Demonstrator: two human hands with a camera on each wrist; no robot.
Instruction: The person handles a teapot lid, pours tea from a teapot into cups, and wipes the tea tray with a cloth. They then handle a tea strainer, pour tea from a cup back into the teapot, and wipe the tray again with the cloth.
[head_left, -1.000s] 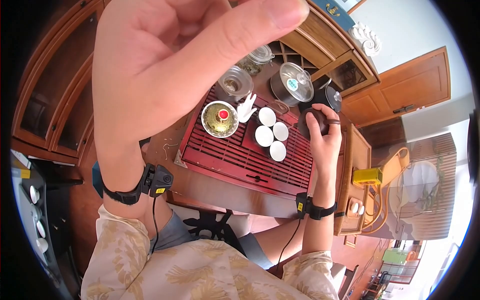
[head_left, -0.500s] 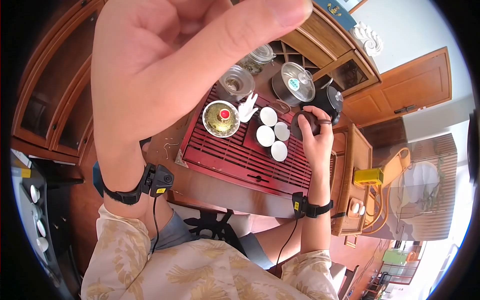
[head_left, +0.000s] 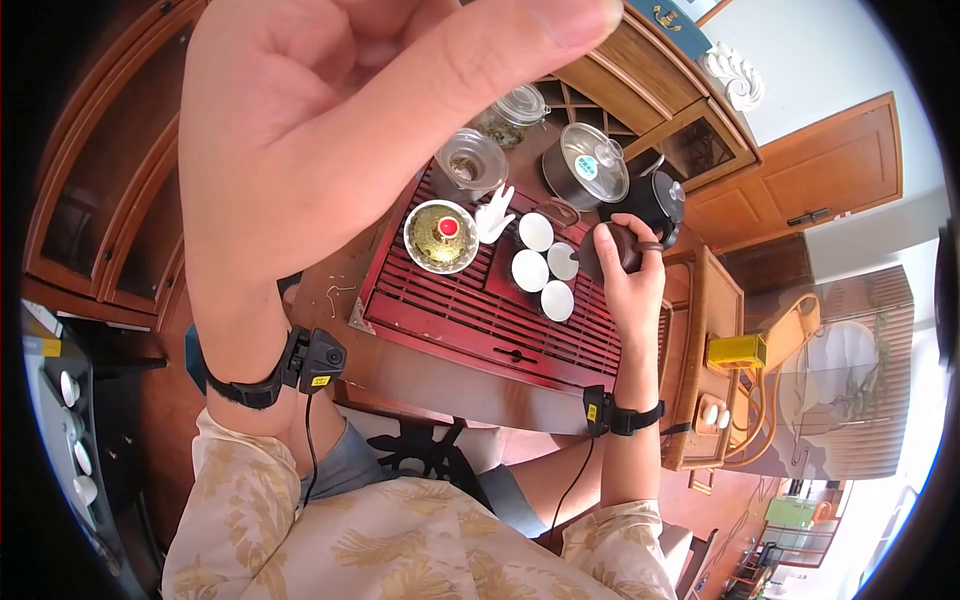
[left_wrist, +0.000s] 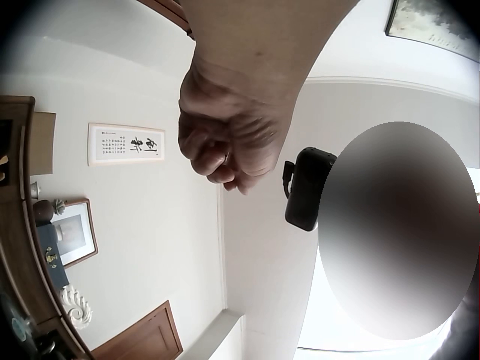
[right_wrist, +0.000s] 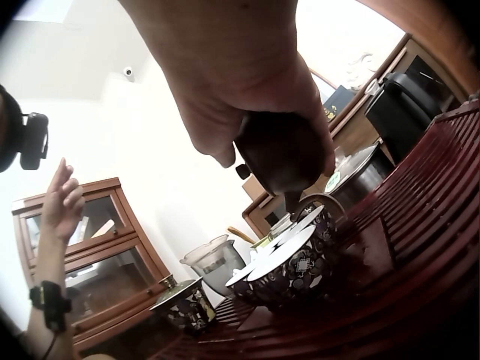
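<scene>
My right hand (head_left: 632, 285) grips a dark brown teapot (head_left: 628, 252) over the right side of the red slatted tea tray (head_left: 450, 340). In the right wrist view the teapot (right_wrist: 281, 154) tips down, its short spout close over the white-lined, dark-patterned cups (right_wrist: 296, 266). Several such cups (head_left: 529, 270) stand grouped on the tray; the teapot partly overlaps the nearest one in the head view. My left hand (head_left: 340, 130) is raised in front of the head camera, thumb out and fingers loosely curled, holding nothing. Its upper part is cut off there; the right wrist view shows that hand (right_wrist: 61, 206) whole.
Left of the cups are a patterned bowl with a red-knobbed lid (head_left: 440, 237) and a white hand-shaped figurine (head_left: 493, 215). Behind them stand a clear pitcher (head_left: 470, 165), a glass jar (head_left: 518, 112), a lidded steel pot (head_left: 585, 165) and a black kettle (head_left: 655, 200).
My right hand has brought the teapot leftward to the cups, and the teapot has turned so its spout points at them. The left hand has stayed nearly still.
</scene>
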